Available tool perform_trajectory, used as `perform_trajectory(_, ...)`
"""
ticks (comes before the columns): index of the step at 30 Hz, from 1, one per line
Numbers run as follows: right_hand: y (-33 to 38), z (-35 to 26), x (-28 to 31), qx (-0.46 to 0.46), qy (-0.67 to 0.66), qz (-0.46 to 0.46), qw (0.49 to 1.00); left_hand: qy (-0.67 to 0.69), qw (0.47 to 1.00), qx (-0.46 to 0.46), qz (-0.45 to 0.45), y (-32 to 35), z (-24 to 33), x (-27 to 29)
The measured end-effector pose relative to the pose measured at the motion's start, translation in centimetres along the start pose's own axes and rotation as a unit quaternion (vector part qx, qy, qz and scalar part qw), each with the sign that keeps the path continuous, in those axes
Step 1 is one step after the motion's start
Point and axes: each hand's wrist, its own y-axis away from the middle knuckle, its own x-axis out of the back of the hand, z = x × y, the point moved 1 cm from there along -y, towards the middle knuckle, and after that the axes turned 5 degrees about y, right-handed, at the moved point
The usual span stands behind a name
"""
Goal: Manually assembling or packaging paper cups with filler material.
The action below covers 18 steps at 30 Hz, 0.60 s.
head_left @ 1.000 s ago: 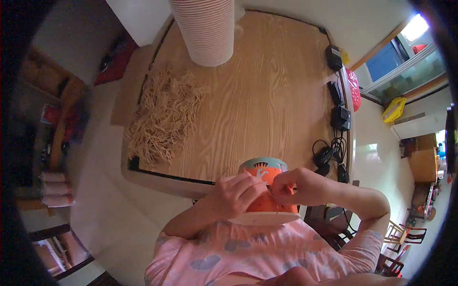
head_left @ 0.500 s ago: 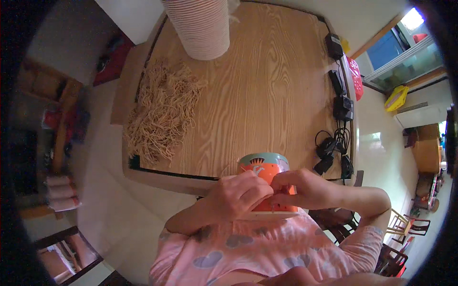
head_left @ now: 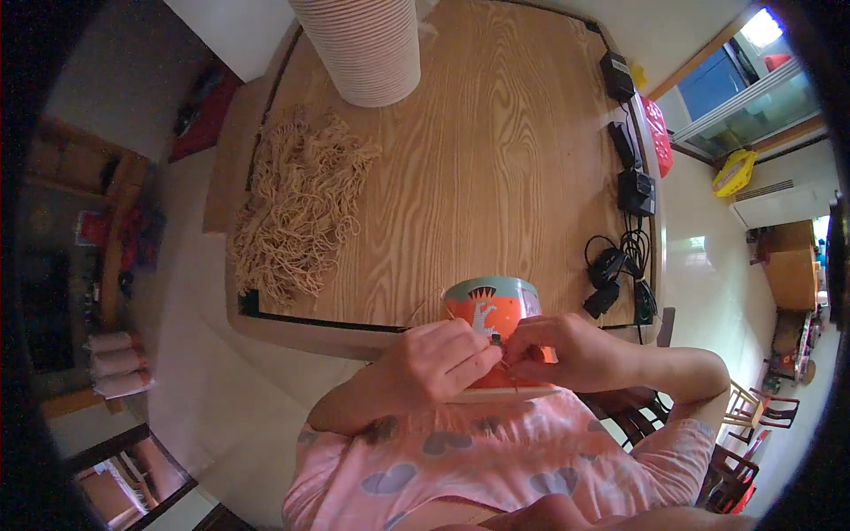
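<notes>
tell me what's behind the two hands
An orange cup with a green end shows beyond the left hand and right hand, then the wooden table. Their grip covers much of the cup's middle; what lies inside it can't be made out.

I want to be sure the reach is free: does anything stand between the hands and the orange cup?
Nothing visible does: the left hand and right hand are at the orange cup, covering part of its side. Whether they touch it is unclear.

Orange banded with teal, that's your container (head_left: 506, 310)!
Grey hearts dot your pink top (head_left: 509, 450); tan strings (head_left: 305, 208), swirling brown grain across the tabletop (head_left: 469, 177).
</notes>
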Motion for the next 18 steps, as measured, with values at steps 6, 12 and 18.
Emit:
perform_trajectory(6,0.5,0.2,-0.4,0.031,0.009,-0.006,0.999,-0.019,0.999,0.007,0.031,0.5,-0.1,0.5)
perform_trajectory(12,0.5,0.1,-0.4,0.038,0.034,0.001,0.999,-0.014,0.999,0.041,0.01,0.1,-0.6,0.7)
perform_trajectory(18,0.3,-0.1,0.0,0.001,0.002,-0.001,1.0,-0.016,0.999,0.042,0.024,0.0,-0.9,0.4)
